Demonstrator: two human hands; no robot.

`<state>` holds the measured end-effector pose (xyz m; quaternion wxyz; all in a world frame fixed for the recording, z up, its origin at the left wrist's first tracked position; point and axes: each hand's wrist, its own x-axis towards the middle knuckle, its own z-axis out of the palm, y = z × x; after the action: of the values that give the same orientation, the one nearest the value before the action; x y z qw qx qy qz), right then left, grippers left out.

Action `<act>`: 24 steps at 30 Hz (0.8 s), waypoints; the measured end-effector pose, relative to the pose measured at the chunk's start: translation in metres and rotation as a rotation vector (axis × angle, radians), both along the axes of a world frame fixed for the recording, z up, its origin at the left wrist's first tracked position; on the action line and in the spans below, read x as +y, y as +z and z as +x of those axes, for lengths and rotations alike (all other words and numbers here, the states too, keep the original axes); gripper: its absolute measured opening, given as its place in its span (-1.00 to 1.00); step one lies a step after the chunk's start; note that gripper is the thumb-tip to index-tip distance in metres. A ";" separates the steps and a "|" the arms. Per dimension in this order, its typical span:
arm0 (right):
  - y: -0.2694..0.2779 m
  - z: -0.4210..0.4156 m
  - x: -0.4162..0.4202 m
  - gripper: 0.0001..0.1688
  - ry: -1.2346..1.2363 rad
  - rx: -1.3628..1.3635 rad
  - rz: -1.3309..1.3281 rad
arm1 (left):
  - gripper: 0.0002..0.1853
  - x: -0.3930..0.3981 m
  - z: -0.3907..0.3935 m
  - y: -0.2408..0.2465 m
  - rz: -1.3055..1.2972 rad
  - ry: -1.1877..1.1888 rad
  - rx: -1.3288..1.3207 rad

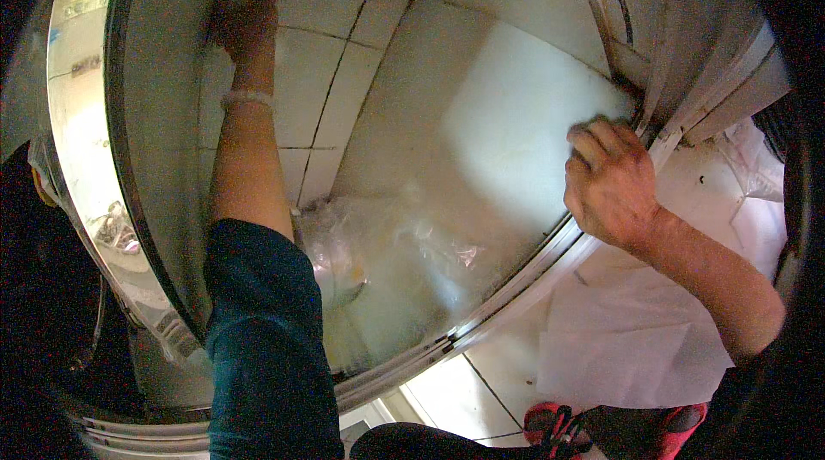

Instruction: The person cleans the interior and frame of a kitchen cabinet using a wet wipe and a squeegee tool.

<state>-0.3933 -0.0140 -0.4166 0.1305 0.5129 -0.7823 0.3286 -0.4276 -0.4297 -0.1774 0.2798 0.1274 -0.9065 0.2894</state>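
My left hand [248, 28] reaches into a dim cabinet-like space, beside its tiled surface [303, 86]; its fingers are in shadow, and whether they hold anything cannot be told. A pale band circles that wrist. My right hand [612, 183] is curled, with something dark partly showing at its fingertips, beside a smooth pale panel [522, 118]. Below that hand runs a metal track [503, 299] with grooves. Clear plastic film [399, 247] lies or hangs near the lower middle, its exact place unclear.
A shiny curved metal edge [80, 105] stands at the left. Pale sheets [631, 324] lie on the floor at the lower right, beside white tiles [464, 395]. Red and black shoes [554, 428] show at the bottom. Crumpled clear plastic [751, 163] sits at the far right.
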 end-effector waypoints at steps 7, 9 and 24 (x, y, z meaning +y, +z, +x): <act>0.002 0.002 0.000 -0.84 -0.002 -0.023 -0.013 | -0.40 0.020 -0.036 -0.028 0.120 0.305 0.051; 0.001 0.002 -0.001 -0.84 -0.012 0.002 -0.048 | -0.35 0.020 -0.045 -0.035 0.128 0.400 0.024; 0.004 0.003 -0.001 -0.81 -0.014 0.003 -0.012 | -0.07 0.009 -0.039 -0.086 -0.108 0.399 -0.012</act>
<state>-0.3908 -0.0149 -0.4125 0.1372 0.5070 -0.7837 0.3316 -0.4668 -0.4212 -0.2636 0.2177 0.2875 -0.8480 0.3882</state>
